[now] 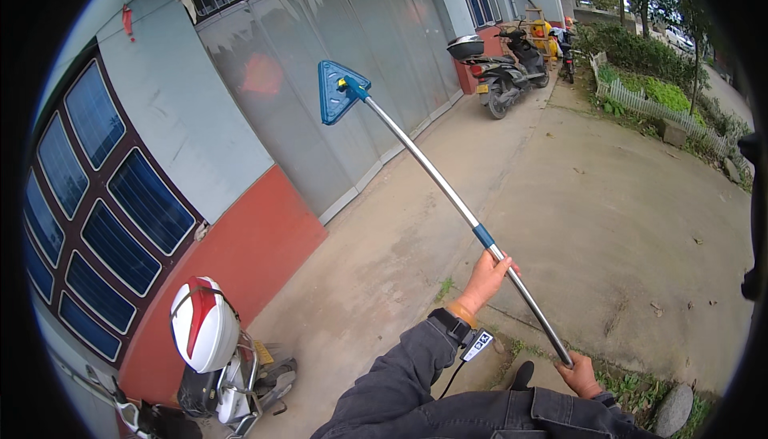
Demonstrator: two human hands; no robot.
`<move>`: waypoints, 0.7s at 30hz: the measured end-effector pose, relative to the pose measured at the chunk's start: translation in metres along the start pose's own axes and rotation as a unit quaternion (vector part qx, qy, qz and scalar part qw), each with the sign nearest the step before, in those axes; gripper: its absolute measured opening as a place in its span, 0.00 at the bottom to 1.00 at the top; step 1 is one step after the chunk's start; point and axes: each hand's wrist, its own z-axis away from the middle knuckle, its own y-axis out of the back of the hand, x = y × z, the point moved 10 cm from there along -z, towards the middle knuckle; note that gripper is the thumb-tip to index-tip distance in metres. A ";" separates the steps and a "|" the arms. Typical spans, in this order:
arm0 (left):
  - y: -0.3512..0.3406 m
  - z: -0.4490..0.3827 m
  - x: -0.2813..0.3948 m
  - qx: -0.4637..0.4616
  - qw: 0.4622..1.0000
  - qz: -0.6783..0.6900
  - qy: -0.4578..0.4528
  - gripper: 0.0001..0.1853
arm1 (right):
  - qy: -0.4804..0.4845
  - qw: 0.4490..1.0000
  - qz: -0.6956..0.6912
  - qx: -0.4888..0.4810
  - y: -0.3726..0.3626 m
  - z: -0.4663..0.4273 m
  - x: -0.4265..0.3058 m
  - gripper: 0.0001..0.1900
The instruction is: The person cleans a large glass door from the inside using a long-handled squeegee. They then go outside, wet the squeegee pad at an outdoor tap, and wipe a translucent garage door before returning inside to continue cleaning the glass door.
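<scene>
A telescopic metal pole (429,169) with a blue triangular mop head (337,94) slants up and away from me. My left hand (489,276) wraps the pole just below its blue locking collar (483,235). Around the lower end of the pole, my right hand (579,373) is closed near my waist. The mop head is raised before a grey metal folding door (312,37); whether it touches the door cannot be told from this view. A black strap with a small device (477,345) sits on my left wrist.
A motor scooter (222,367) with a white and red top box stands at lower left, by a barred window (108,199). Another black scooter (510,70) is parked beyond the door. A low white fence (666,109) borders plants. A stone (673,410) lies at lower right.
</scene>
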 end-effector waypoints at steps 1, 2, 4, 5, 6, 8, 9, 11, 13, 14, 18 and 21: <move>0.014 -0.013 -0.005 0.013 1.000 0.021 0.006 0.05 | 0.000 1.000 0.020 -0.009 -0.001 -0.025 0.005 0.17; 0.029 -0.030 -0.010 0.020 0.999 0.041 0.010 0.05 | 0.012 1.000 0.020 -0.001 -0.006 -0.047 0.006 0.18; 0.047 -0.065 -0.016 -0.005 0.996 0.084 -0.015 0.05 | -0.006 0.999 0.050 0.001 -0.008 -0.096 0.022 0.18; 0.057 -0.087 -0.029 -0.003 0.998 0.062 0.007 0.05 | -0.001 0.998 0.067 -0.002 -0.009 -0.122 0.028 0.19; 0.065 -0.103 -0.038 -0.004 0.999 0.047 0.012 0.05 | -0.017 0.999 0.048 -0.002 -0.013 -0.143 0.040 0.19; 0.090 -0.155 -0.057 0.005 0.999 0.034 0.026 0.05 | -0.031 0.998 0.056 -0.026 -0.024 -0.207 0.057 0.18; 0.099 -0.175 -0.066 0.014 0.999 0.035 0.036 0.06 | -0.025 0.997 0.061 -0.030 -0.026 -0.242 0.060 0.18; 0.120 -0.247 -0.070 0.011 0.999 0.027 0.032 0.07 | -0.029 0.998 0.027 -0.057 -0.031 -0.322 0.061 0.19; 0.123 -0.264 -0.096 0.010 0.998 0.041 0.042 0.08 | -0.119 0.986 0.019 -0.114 -0.041 -0.351 0.074 0.20; 0.125 -0.278 -0.106 -0.004 0.999 -0.005 0.051 0.10 | -0.092 0.986 -0.037 -0.135 -0.044 -0.375 0.057 0.20; 0.103 -0.327 -0.151 -0.086 0.984 -0.055 0.148 0.21 | -0.074 0.966 -0.186 -0.162 -0.057 -0.501 -0.013 0.15; 0.099 -0.376 -0.148 -0.178 0.965 -0.139 0.134 0.25 | 0.041 0.985 -0.137 -0.101 -0.047 -0.573 -0.059 0.14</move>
